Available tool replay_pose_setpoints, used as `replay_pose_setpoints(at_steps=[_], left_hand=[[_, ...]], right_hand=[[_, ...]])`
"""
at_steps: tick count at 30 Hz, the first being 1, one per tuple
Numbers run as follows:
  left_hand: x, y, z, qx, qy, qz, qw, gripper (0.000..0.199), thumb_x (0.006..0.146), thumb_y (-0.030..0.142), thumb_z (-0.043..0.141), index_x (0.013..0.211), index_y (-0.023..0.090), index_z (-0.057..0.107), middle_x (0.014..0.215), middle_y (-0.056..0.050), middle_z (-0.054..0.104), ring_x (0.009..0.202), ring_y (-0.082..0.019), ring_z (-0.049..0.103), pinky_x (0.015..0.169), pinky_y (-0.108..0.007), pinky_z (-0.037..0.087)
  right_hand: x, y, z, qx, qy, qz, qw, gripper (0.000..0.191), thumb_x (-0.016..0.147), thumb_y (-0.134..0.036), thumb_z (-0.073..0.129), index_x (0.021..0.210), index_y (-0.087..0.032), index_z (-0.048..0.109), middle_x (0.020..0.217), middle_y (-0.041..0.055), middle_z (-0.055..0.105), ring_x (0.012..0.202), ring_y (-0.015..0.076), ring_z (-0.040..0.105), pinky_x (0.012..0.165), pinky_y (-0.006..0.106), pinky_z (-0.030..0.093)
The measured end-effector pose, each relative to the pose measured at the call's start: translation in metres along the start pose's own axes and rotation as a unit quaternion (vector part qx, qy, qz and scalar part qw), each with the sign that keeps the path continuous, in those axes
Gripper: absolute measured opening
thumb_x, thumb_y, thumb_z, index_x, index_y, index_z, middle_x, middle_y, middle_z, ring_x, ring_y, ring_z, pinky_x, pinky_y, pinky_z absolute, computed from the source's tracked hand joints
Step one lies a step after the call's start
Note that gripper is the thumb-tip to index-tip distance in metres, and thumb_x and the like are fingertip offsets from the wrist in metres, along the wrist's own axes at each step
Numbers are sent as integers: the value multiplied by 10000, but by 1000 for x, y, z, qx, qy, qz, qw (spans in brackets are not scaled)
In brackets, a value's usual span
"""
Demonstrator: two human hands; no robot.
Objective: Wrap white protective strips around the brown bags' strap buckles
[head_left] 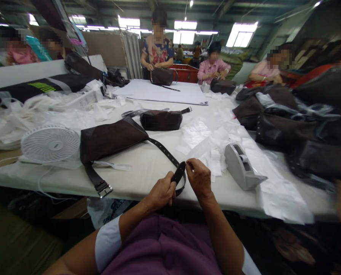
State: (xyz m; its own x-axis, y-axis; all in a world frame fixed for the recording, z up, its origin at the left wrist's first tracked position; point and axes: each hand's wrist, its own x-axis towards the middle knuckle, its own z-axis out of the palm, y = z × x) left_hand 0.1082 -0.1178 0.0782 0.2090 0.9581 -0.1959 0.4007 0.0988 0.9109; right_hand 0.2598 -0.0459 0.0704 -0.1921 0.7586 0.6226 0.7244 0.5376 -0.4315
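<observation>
Well, L hand (160,193) was wrapped round black eyeleted leather strap (178,172), R hand (198,179) pinching its tip, w/ dark brown leather bag (113,139) laid flat on white table (136,175) so strap reached me.

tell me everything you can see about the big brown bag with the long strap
The bag is a flat, dark brown shoulder bag that looks like leather, lying on the white table top. A short strap ending in a silver buckle trails from its lower corner. A longer dark strap, set with a row of metal eyelets, runs from its other corner to the person's hands: the left hand and right hand hold its end up.
</observation>
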Motion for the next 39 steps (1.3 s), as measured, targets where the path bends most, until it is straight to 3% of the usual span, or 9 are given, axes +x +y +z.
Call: replay_pose_setpoints(at_steps=[6, 11, 15, 20, 24, 28, 32, 35, 39], left_hand=[[20, 6, -6, 24, -45, 5, 999, 134, 869, 268, 350, 945, 201, 438, 593, 35, 601, 378, -120, 545, 420, -209, 402], [60, 10, -5, 41, -43, 35, 998, 161, 817, 289, 479, 938, 183, 485, 727, 5, 623, 396, -101, 535, 424, -215, 405], [80, 7, -6, -68, -83, 9, 994, 319, 669, 206, 646, 936, 166, 476, 767, -3, 573, 540, -131, 592, 489, -232, 462], [48, -10, -16, -226, -110, 12, 968, 708, 675, 210, 693, 1298, 202, 357, 1016, -78, 600, 881, -198, 615, 771, -334, 486], [5, -35, -17, -244, -76, 30, 966, 760, 705, 352, 702, 1350, 188, 334, 1249, -153, 535, 1158, -275, 505, 973, -407, 373], [-22, -55, 1, -145, -62, 38, 987, 641, 685, 287, 694, 1276, 172, 473, 1276, -116, 531, 1163, -274, 487, 981, -392, 371], [-27, -55, 15, -97, -17, 15, 995, 360, 769, 236, 569, 1119, 150, 577, 1011, -66, 639, 930, -212, 576, 865, -342, 434], [-27, -45, 8, -67, 20, 33, 997, 281, 770, 267, 587, 1031, 166, 561, 912, -35, 640, 864, -194, 585, 812, -311, 445], [-30, -28, -6, 43, 124, 90, 987, 320, 721, 282, 646, 998, 191, 513, 1063, -73, 602, 1028, -229, 560, 908, -337, 409]], right_hand=[[-5, 10, -2, -5, -18, -26, 999, 132, 882, -172, 511, 854, -173, 640, 763, 50, 614, 751, 173, 577, 716, 265, 435], [-13, 11, 3, 9, -37, -33, 999, 196, 895, -160, 455, 800, -169, 626, 739, 60, 601, 739, 180, 565, 706, 276, 432], [-23, 9, 5, 81, -43, 22, 996, 174, 873, -157, 456, 802, -170, 614, 774, 57, 616, 751, 177, 575, 712, 282, 433], [-28, 10, -3, 243, -38, 210, 946, 102, 832, -217, 508, 809, -176, 598, 724, 8, 620, 665, 147, 580, 650, 257, 453], [-25, 8, -6, 304, -19, 266, 915, 129, 815, -275, 539, 799, -166, 606, 703, 6, 621, 639, 140, 582, 621, 248, 467], [-19, 2, -5, 256, 3, 248, 934, 131, 800, -263, 549, 780, -165, 633, 674, -1, 624, 584, 126, 556, 593, 243, 451], [-13, 1, -8, 185, 30, 175, 966, 111, 809, -222, 542, 778, -176, 639, 693, 5, 634, 625, 136, 575, 647, 260, 460], [-10, 5, -17, 128, 55, 101, 985, 110, 814, -188, 531, 784, -177, 636, 743, 26, 643, 677, 151, 584, 692, 279, 464], [-8, 6, -30, 76, 72, 60, 993, 114, 834, -172, 528, 778, -177, 628, 743, 32, 636, 681, 152, 576, 693, 279, 458]])
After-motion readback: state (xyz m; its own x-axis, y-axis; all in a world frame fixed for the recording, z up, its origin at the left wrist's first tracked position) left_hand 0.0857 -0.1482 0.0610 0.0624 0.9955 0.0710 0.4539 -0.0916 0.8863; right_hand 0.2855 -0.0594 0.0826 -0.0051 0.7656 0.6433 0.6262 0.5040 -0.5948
